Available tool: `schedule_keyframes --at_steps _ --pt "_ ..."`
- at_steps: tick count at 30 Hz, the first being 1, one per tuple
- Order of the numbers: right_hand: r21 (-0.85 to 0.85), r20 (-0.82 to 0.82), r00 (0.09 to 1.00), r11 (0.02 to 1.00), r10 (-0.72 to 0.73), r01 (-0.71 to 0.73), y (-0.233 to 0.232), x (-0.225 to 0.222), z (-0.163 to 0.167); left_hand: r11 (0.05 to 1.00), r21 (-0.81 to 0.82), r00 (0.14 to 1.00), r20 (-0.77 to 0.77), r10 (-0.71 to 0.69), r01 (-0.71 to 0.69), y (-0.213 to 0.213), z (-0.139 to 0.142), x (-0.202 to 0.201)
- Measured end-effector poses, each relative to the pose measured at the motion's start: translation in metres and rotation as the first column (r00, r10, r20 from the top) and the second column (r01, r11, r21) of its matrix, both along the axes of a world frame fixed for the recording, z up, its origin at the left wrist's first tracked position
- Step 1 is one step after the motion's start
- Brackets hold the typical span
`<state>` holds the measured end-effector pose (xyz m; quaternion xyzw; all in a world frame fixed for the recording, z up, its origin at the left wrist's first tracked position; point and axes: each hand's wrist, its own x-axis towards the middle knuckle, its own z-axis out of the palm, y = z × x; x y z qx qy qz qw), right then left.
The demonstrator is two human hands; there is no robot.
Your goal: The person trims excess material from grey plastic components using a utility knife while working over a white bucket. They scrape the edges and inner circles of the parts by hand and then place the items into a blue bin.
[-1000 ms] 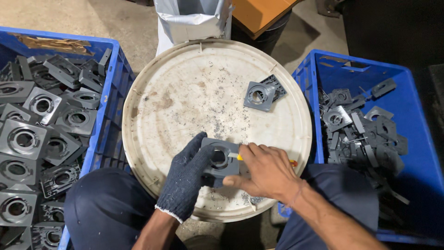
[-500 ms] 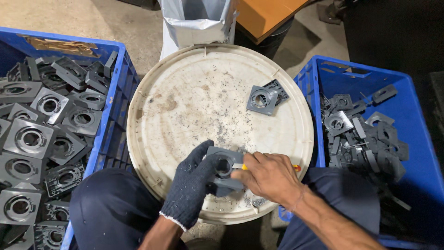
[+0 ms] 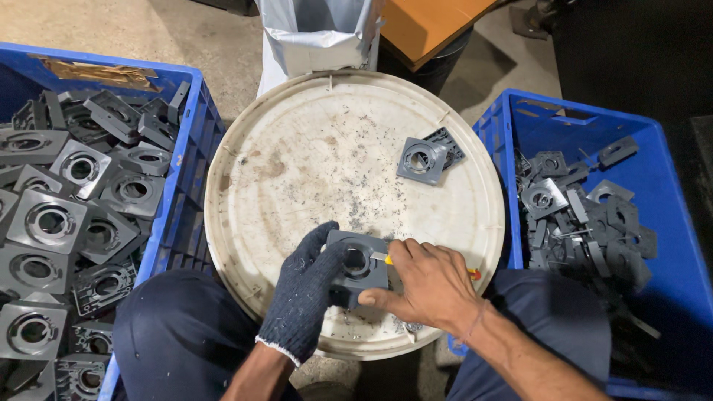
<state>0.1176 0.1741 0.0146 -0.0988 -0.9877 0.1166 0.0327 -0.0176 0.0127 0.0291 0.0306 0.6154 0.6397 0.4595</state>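
Left hand: the gloved left hand (image 3: 306, 295) grips a grey part (image 3: 358, 267) from the left.
Right hand: the bare right hand (image 3: 431, 284) holds a small tool (image 3: 380, 257) against the part's hole.
Part: it is over the near edge of the white lid (image 3: 297, 171).
Lid: two more parts (image 3: 427, 157) lie at its far right.
Crates: the left crate (image 3: 182, 178) and the right crate (image 3: 520, 119) hold many grey parts.

A square dark-grey plastic part with a round centre hole (image 3: 358, 267) sits low in the frame's centre, tilted slightly, on the near edge of the white round lid (image 3: 297, 171), with a small yellow-handled tool (image 3: 380, 257) at its hole.
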Motion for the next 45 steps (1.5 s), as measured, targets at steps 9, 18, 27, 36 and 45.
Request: schedule_keyframes --at_steps 9,18,27,36,45 --pt "-0.017 -0.034 0.999 0.999 0.040 -0.041 -0.004 0.005 -0.008 0.999 0.027 0.998 0.047 0.045 -0.047 0.001 0.000 0.000" --pt "-0.960 0.104 0.929 0.209 -0.354 0.187 0.002 0.002 0.001 0.993 0.109 0.994 0.098 -0.048 0.037 0.005 0.004 -0.001" --pt "-0.912 -0.018 0.960 0.397 -0.281 0.099 0.000 0.008 -0.007 0.960 -0.044 0.502 -0.845 -0.183 0.276 0.012 -0.013 0.015" --pt "-0.712 -0.201 0.930 0.698 -0.308 0.078 0.014 0.009 0.019 0.907 0.297 0.939 -0.262 -0.222 0.297 0.008 -0.015 0.008" --pt "-0.563 -0.324 0.924 0.826 -0.205 -0.013 0.006 0.004 0.021 0.876 0.115 0.805 -0.466 -0.368 0.468 0.003 -0.006 0.001"
